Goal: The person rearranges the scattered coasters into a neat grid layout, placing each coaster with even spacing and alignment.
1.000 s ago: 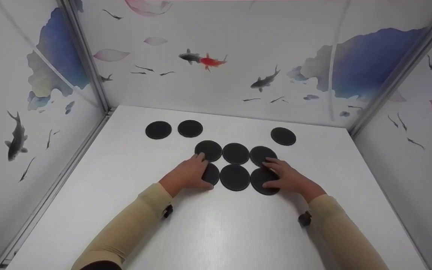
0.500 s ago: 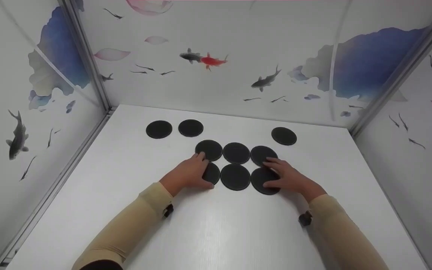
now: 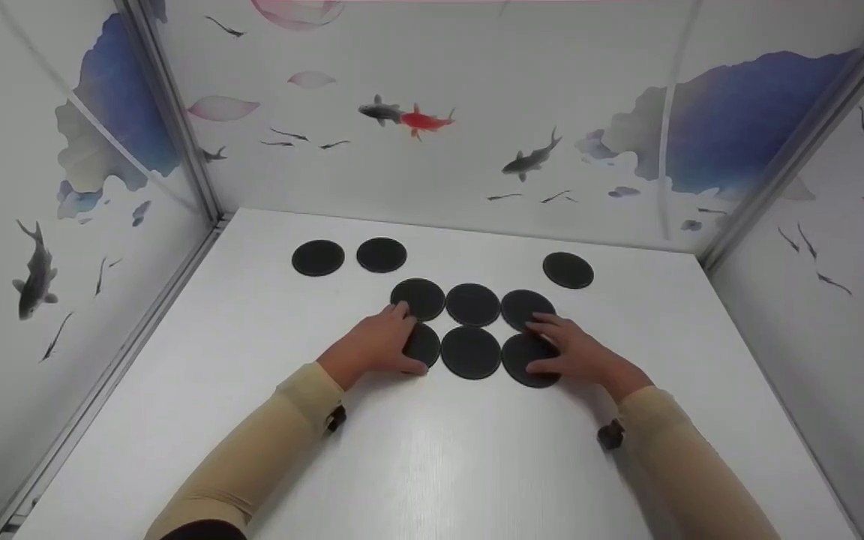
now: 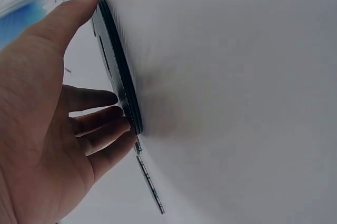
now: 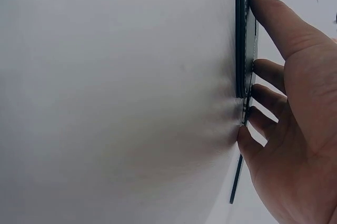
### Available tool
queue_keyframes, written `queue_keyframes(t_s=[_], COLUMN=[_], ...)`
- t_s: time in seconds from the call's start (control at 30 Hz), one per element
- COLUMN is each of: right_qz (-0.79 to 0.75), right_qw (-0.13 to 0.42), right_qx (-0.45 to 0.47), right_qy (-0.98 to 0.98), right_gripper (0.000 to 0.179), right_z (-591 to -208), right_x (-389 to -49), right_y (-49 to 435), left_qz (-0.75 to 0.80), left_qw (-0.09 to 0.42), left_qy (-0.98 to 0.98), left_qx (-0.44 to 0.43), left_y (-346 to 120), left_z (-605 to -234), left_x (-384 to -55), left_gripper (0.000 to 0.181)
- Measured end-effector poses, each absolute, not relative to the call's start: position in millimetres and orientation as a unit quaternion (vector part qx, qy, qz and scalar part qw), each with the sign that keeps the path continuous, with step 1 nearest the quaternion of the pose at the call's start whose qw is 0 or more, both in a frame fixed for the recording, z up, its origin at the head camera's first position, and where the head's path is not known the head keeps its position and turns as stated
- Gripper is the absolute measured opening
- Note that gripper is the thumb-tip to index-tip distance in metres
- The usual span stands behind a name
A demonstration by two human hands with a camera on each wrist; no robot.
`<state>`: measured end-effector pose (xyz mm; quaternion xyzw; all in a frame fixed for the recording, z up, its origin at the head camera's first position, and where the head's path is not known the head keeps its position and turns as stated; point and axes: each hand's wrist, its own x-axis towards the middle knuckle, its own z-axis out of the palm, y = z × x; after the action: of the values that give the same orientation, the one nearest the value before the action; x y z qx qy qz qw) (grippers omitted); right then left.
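Left hand point(image 3: 379, 345) and right hand point(image 3: 580, 352), fingers apart, touch black discs point(image 3: 424, 345) on the white table point(image 3: 439, 457).

In the lower middle of the head view, a broad stretch of white tabletop point(image 3: 432, 457) lies between the left sleeve point(image 3: 252, 435) and the right sleeve point(image 3: 691, 465); a hand can pass there. In the centre, the near row of discs point(image 3: 471, 352) and the far row of discs point(image 3: 472, 304) lie touching or nearly so, leaving fingers very little gap. The left hand point(image 3: 379, 341) blocks the left end of both rows, the right hand point(image 3: 578, 351) the right end. At upper left, a pair of discs point(image 3: 318, 258) leaves a narrow passage; a wider one reaches from this pair to the single disc point(image 3: 568, 270) at upper right, bounded behind by the back wall point(image 3: 462, 202).
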<state>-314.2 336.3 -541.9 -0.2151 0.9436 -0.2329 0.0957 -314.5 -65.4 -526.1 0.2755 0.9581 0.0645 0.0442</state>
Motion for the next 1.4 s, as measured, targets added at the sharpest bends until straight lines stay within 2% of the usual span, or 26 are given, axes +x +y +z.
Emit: queue_keyframes(t_s=[0.23, 0.7, 1.07, 1.27, 1.4], right_qz=[-0.233, -0.231, -0.22, -0.232, -0.231], right_qw=[0.088, 0.089, 0.083, 0.097, 0.098], right_qx=[-0.225, -0.228, -0.233, -0.211, -0.211], right_qy=[0.942, 0.942, 0.944, 0.945, 0.945], right_gripper=[0.091, 0.092, 0.093, 0.093, 0.093], right_z=[-542.0, -541.5, -542.9, -541.7, -540.9], right_x=[-313.5, -313.2, -315.8, -314.8, -314.4], right_y=[335.9, 335.0, 336.7, 335.5, 335.0], left_qz=[0.069, 0.147, 0.174, 0.215, 0.243], left_qw=[0.041, -0.017, -0.031, -0.047, -0.069], left_qy=[0.961, 0.963, 0.965, 0.961, 0.96], left_qx=[0.264, 0.226, 0.192, 0.169, 0.124], left_y=[-72.5, -109.8, -140.9, -164.4, -180.5], left_z=[-521.3, -508.0, -508.3, -514.9, -520.4], left_x=[-316.5, -336.5, -347.7, -364.8, -382.6], left_gripper=[0.1, 0.068, 0.063, 0.057, 0.052])
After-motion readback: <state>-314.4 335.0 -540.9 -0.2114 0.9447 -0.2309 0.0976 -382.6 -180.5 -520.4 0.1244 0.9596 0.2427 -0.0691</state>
